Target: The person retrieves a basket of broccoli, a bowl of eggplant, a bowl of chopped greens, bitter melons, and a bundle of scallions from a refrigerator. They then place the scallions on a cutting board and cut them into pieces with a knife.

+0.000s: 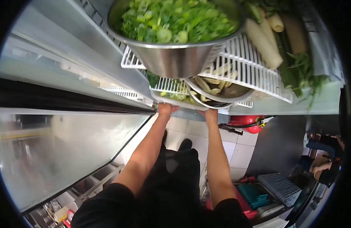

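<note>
Whitish rounded tray (186, 105), perhaps plastic, between both hands (165, 109) (210, 113)

Pale tiled floor (242, 140), glass door (69, 144)

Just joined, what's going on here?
A person stands at an open glass door, with the left hand and right hand at the front edge of a pale tray holding greens. How firmly the fingers grip isn't clear. Above, a steel pot full of chopped green onions stands at the front of a white wire shelf. A metal bowl with cut pieces sits below that shelf, toward the tray's right end.
</note>
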Tool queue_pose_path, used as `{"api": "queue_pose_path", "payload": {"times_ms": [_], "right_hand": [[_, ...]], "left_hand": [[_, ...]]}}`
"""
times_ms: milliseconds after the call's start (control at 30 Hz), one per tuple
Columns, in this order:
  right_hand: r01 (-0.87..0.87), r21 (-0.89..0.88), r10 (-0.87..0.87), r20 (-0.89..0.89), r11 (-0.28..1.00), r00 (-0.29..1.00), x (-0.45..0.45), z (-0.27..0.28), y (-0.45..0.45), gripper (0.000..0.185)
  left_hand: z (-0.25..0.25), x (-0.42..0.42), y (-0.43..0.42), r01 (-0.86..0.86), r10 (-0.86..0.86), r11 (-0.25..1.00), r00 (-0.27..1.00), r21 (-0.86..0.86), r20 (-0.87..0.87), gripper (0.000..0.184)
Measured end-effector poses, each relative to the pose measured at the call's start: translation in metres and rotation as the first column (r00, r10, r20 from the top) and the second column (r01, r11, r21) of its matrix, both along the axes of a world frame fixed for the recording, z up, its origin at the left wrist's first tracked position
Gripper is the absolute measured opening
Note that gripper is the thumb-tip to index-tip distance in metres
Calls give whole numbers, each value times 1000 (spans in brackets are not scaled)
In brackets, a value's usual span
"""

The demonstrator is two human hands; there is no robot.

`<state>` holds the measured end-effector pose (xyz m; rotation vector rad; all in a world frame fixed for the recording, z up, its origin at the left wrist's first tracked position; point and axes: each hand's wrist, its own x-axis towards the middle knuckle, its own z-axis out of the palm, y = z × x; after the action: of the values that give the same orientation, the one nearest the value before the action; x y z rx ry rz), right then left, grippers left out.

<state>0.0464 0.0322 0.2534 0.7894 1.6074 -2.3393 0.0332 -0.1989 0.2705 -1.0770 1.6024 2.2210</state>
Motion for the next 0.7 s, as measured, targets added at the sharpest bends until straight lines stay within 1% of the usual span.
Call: {"api": "queue_pose_path", "payload": {"times_ms": [67,100,133,167,200,267,300,333,400,433,467,500,533,567,600,633,667,700], "right_hand": [[224,-83,-220,53,971,974,25,32,7,50],[239,-80,-237,31,968,971,29,53,-2,50],[172,-59,-170,42,983,985,32,83,-22,46],[102,-39,-100,56,994,993,33,105,-34,42],[113,-38,-112,42,993,993,27,116,-36,42],[155,108,-147,-78,982,986,-7,137,-40,35],[128,56,-123,-89,990,988,-16,126,-33,32],[134,47,-129,-97,990,987,-16,115,-24,32],[-115,49,115,6,992,993,-9,109,-13,35],[-52,87,52,1,995,999,3,106,-19,37],[-97,137,94,29,986,995,18,122,-16,39],[-61,214,56,28,975,998,35,140,-15,39],[-25,284,18,28,958,999,48,160,-15,38],[-15,279,10,19,960,1000,53,178,-14,38],[184,158,-170,-96,970,981,61,196,-12,38],[373,20,-364,-181,928,914,72,211,-10,39],[402,20,-392,-177,915,903,73,233,-10,39],[353,34,-349,-100,935,932,63,257,-12,41]], "left_hand": [[4,8,-9,19,-35,955,998,296,47,37],[-10,10,-14,-84,40,893,993,441,108,54],[16,18,-6,-145,105,852,989,503,108,60],[50,17,4,-189,144,817,982,545,124,63],[69,19,11,-233,182,779,972,582,146,66],[68,4,7,-271,226,648,961,712,160,75],[71,4,2,-175,151,653,983,737,100,79],[73,6,2,-165,147,659,985,733,90,79],[86,12,8,-316,224,708,949,632,223,79],[83,19,5,-258,161,732,965,631,208,80],[72,28,0,-196,98,752,977,629,187,81],[103,44,5,-39,-14,865,995,499,100,83],[124,55,5,-76,-30,914,967,399,253,78],[100,70,-10,100,-195,882,967,461,164,76],[146,87,-4,83,-171,919,965,387,199,71],[156,102,-9,154,-231,903,961,400,152,68],[166,114,-12,227,-294,880,950,418,104,65],[179,118,-11,252,-324,872,939,420,110,65]]}}
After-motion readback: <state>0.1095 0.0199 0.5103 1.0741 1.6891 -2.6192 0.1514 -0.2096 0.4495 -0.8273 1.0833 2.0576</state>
